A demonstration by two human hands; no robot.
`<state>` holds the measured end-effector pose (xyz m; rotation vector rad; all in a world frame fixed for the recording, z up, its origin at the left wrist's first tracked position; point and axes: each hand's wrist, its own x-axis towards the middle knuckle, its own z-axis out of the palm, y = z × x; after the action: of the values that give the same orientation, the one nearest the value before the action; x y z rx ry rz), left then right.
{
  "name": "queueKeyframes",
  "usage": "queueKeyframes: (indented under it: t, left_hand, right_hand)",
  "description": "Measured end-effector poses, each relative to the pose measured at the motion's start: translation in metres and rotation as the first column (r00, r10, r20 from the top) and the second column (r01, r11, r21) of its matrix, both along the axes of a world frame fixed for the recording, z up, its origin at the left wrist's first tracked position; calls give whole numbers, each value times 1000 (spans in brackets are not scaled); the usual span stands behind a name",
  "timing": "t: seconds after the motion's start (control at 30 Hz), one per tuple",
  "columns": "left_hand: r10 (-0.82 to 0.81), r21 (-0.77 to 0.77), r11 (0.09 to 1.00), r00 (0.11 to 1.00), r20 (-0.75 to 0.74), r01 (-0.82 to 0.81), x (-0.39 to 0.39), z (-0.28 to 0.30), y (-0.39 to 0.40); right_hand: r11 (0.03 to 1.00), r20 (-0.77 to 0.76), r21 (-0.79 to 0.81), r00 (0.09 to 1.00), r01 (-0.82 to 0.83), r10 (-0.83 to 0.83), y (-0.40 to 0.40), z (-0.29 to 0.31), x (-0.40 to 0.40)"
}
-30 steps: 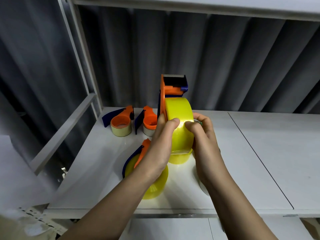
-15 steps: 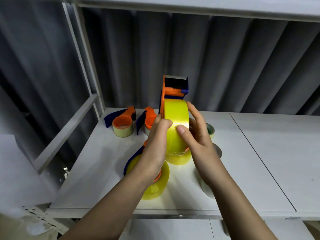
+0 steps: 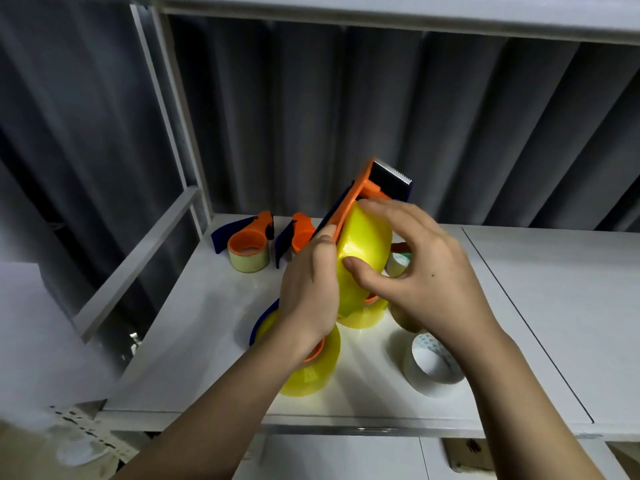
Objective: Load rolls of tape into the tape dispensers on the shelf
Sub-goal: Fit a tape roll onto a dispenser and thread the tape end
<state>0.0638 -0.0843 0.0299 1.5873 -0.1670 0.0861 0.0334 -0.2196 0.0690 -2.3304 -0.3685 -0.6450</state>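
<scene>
the tape dispenser (image 3: pixel 363 192) is a flat orange plastic frame with a dark blue backing and a toothed metal blade at its top end; it is held tilted above the white shelf (image 3: pixel 536 306). a glossy, translucent yellow tape roll (image 3: pixel 363 251) sits on its hub. the left hand (image 3: pixel 308 292) grips the frame from the side, fingers curled round it, thumb along the orange edge. the right hand (image 3: pixel 415 271) has fingers spread and bent, thumb tip and fingertips touching the roll's smooth outer face. below the fingers on the shelf: a second yellow roll (image 3: pixel 311 372) in a dispenser, a clear roll (image 3: pixel 433 365), and further back two loaded orange dispensers (image 3: pixel 249 244).
</scene>
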Motion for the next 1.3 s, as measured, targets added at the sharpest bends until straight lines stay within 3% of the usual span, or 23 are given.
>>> queueKeyframes:
  t: [0.07,0.23,0.33,0.53,0.83,1.0,1.07,1.17,1.3]
  left_hand:
    - [-19,88,996,998,68,13,1,-1,3]
    - [-29,145,989,990,135,9,-3,4,5]
    - [-6,185,983,992,125,-17,-4,4,5]
    - [8,183,983,991,135,-33,-8,8,4]
    - [-29,217,976,1000,4,27,4,1,8]
    - [14,259,965,998,65,-30,-1,3,5]
    - [35,205,978,999,18,-38,0,5,5]
    - [-28,-27,999,996,-86,25,6,9,6]
    - [-21,-182,983,995,-95,3,2,17,4]
  right_hand:
    - [999,12,8,999,41,-41,1,2,-3]
    - [995,9,29,995,97,-97,0,10,-9]
    - [993,-66,50,992,108,-105,-1,14,-10]
    - [987,-63,40,986,158,-155,2,14,-8]
    - [990,-153,-10,978,140,-140,1,17,-10]
    - [985,-102,-6,980,172,-171,-1,12,-2]
    - [991,-116,34,986,126,-121,-5,6,4]
    - [949,-158,304,977,-88,142,-13,-5,5]
    - [910,-95,297,940,-288,329,-16,-16,0]
